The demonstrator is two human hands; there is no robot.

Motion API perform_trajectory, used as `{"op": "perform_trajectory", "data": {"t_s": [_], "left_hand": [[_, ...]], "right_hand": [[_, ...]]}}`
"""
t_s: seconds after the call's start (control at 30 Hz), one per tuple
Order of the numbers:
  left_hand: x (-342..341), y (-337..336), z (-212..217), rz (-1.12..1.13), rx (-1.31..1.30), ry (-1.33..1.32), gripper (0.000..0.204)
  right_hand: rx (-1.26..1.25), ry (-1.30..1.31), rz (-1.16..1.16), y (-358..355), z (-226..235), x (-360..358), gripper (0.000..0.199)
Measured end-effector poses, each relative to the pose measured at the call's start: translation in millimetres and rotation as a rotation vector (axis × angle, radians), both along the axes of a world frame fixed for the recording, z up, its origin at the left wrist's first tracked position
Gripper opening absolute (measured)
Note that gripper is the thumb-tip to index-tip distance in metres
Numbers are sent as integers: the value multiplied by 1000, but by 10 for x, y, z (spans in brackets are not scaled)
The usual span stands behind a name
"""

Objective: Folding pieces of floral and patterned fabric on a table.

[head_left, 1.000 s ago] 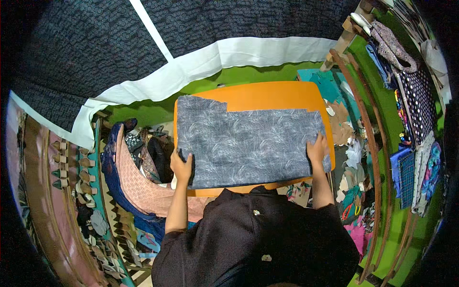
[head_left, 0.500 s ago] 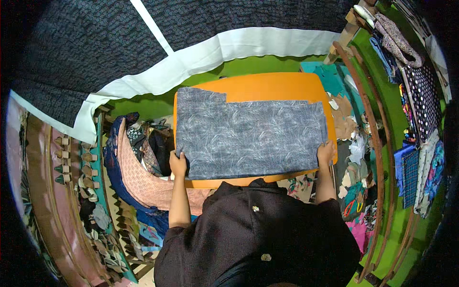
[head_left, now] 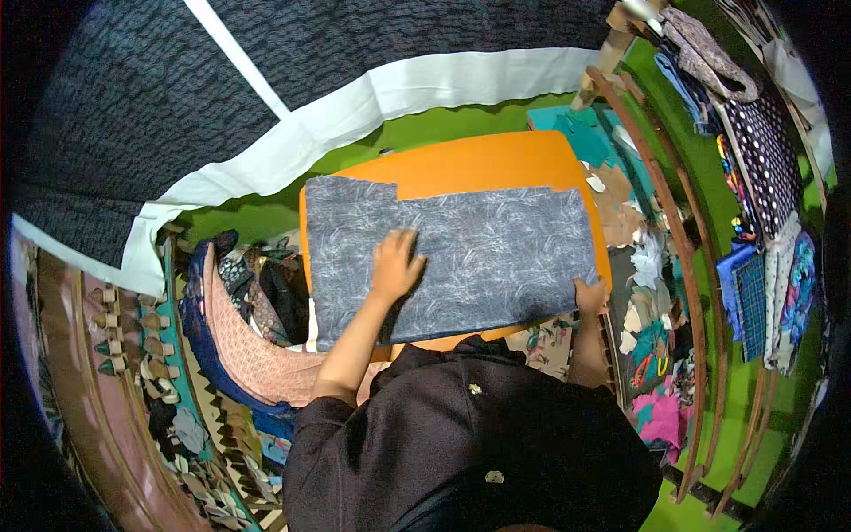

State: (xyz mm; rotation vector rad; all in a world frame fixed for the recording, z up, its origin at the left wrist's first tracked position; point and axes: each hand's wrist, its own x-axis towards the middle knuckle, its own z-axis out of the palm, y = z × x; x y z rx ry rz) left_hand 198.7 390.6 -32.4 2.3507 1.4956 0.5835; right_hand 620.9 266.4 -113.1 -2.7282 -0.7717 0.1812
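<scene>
A grey-blue fabric piece [head_left: 496, 248] with pale swirling lines lies spread over an orange table [head_left: 479, 160]. Its far edge has a step toward the left, where the cloth reaches farther back. My left hand [head_left: 395, 266] rests flat on the cloth, left of its middle, with the fingers stretched out and a little apart. At the near right corner, my right hand [head_left: 591, 297] pinches the fabric's edge. Some of that hand's fingers are hidden under the cloth.
Peach fabric [head_left: 257, 346] and dark blue cloth are heaped left of the table. Fabric scraps [head_left: 651, 266] and orange-handled scissors [head_left: 651, 371] lie to the right, beside a wooden rail [head_left: 678, 230] and hanging garments [head_left: 762, 160]. A dark patterned curtain [head_left: 355, 35] hangs beyond.
My left hand has let go of the near left corner and moved right and inward onto the cloth. My right hand keeps its hold at the right corner. The view has shifted slightly.
</scene>
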Motion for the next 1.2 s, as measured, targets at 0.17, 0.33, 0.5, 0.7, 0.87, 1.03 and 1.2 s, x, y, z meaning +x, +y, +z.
{"op": "perform_trajectory", "data": {"t_s": [0.17,0.33,0.5,0.7,0.87,1.03,1.2], "left_hand": [[408,-354,-381,-161,-70,227,58],[534,-403,-538,-46,-82,256,58],[854,-306,-580,157,-83,250,59],[809,177,-327,300,-153,-96,64],[386,646,-119,634,-156,-69,83],[165,720,-135,503,-364,41,90],[180,918,-399,262,-183,69,43]], "right_hand": [[-62,81,56,-49,197,61,53],[49,123,23,255,544,62,50],[180,-206,-187,561,722,-277,56],[645,259,-10,296,-99,-955,64],[621,751,7,63,-28,-1531,57],[462,972,-24,247,276,-1666,48],[482,1098,98,378,-5,-1609,31]]}}
